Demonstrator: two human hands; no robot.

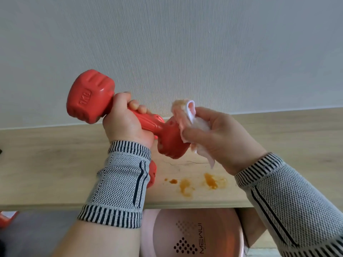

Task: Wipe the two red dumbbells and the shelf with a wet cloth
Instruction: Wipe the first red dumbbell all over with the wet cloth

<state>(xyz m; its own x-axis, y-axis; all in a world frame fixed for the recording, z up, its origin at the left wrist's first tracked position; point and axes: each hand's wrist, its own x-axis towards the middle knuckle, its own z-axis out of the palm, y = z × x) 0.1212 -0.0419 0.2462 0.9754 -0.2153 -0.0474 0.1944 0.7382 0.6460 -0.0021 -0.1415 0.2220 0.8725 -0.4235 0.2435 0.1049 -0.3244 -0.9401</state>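
Fingers [138, 106] of the left hand [126, 123] are curling round the red dumbbell [92, 95] handle, while the right hand [220, 138] is pinching the cloth [185, 115] against its near head above the stained shelf [55, 164].

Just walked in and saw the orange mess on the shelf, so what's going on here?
A person is cleaning. The left hand grips a red dumbbell by its handle, held above the wooden shelf, while the right hand presses a bunched cloth against its near head. A second red dumbbell lies on the shelf, mostly hidden behind the left wrist. The orange stains are still on the shelf.
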